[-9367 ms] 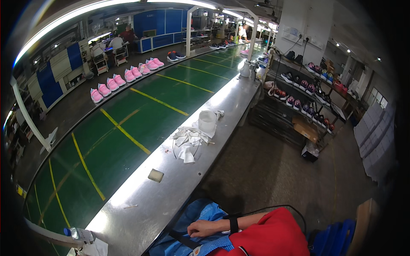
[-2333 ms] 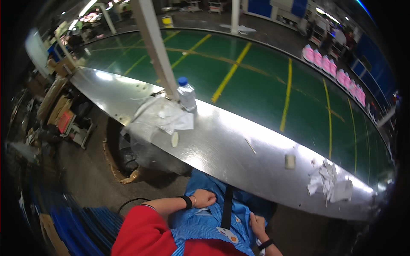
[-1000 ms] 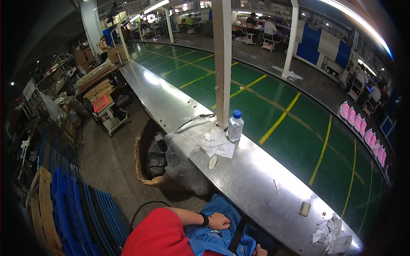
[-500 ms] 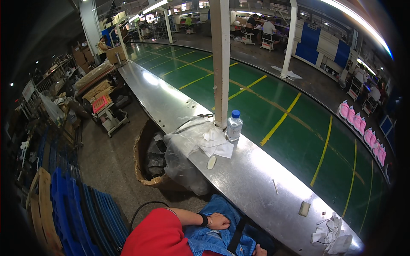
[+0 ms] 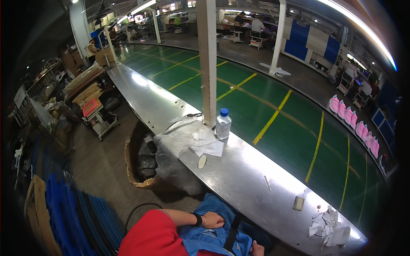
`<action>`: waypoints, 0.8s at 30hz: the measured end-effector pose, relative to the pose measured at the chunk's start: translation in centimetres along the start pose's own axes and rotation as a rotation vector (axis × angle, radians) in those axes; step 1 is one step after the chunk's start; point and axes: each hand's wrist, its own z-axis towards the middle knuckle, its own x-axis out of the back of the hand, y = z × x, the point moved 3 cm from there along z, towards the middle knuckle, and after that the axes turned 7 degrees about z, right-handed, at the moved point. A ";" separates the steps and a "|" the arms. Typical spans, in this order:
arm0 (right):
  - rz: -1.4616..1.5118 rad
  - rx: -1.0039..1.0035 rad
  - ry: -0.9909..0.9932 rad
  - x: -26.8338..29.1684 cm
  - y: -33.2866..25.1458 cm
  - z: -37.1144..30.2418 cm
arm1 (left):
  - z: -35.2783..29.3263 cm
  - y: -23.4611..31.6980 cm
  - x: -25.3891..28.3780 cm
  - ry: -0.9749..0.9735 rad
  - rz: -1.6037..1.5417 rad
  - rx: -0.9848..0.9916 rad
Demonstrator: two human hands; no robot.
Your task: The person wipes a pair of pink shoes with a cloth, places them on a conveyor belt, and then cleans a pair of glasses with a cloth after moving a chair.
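Steel bench [image 5: 252, 187] cuts diagonally, upper left to lower right; near edge passes just above the lap. Moving room: bare steel either side of the thin stick [image 5: 267, 183], between oval pad [image 5: 202, 161] and beige block [image 5: 298, 203]. Blue apron [image 5: 218, 235] lies over the lap, bottom centre; its black strap [image 5: 232, 234] slants, long axis running upper right to lower left. Left hand [image 5: 213, 220] rests on it, fingers loosely curled; can't tell if cloth is pinched. Right hand [image 5: 257, 248], cut by bottom edge, sits at its right side, fingers bent, grip unclear. Apron cloth wrinkled. Crumpled clear plastic [image 5: 173, 166] hangs over the bench edge; blue-capped bottle [image 5: 223, 126] upright beyond it.
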 end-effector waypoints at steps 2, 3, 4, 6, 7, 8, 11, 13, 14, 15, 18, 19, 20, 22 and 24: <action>-0.011 0.012 0.004 0.1 -0.1 0.0 | 0.1 -0.1 -0.2 -0.005 0.011 -0.002; -0.033 0.028 0.001 0.0 -0.2 0.0 | 0.1 -0.4 -0.4 0.001 0.016 0.000; -0.034 0.027 0.010 -0.1 -0.2 -0.1 | 0.1 -0.5 -0.5 0.000 0.015 -0.009; 0.016 0.007 0.003 -0.1 -0.2 -0.1 | 0.2 -0.5 -0.4 0.006 0.015 0.000; 0.019 0.006 0.005 -0.1 -0.1 -0.1 | 0.2 -0.6 -0.5 0.004 0.017 -0.001; 0.030 -0.024 0.002 -0.1 0.1 0.0 | 0.3 -0.7 -0.8 0.011 0.015 0.002; 0.057 -0.032 0.005 -0.2 0.4 0.1 | 0.2 -0.7 -0.6 0.017 0.010 0.006; 0.071 -0.010 0.013 -0.1 0.5 0.2 | 0.2 -0.5 -0.6 0.016 0.004 0.007; 0.060 -0.021 0.011 -0.1 0.6 0.2 | 0.2 -0.6 -0.6 0.010 0.010 0.009; 0.049 -0.031 0.009 -0.1 0.8 0.3 | 0.2 -0.6 -0.7 0.004 0.015 0.012; 0.095 -0.003 -0.003 -0.1 1.5 0.6 | 0.2 -0.4 -0.5 0.010 0.046 0.008; 0.095 -0.003 -0.003 -0.1 1.5 0.7 | 0.2 -0.4 -0.5 0.010 0.046 0.008; 0.089 -0.032 0.000 -0.1 1.5 0.7 | 0.2 -0.4 -0.5 0.011 0.051 0.006; 0.084 -0.060 0.005 -0.1 1.4 0.5 | 0.2 -0.4 -0.5 0.012 0.057 0.002; 0.056 0.004 0.010 -0.1 1.0 0.4 | 0.2 -0.5 -0.6 0.008 0.043 0.004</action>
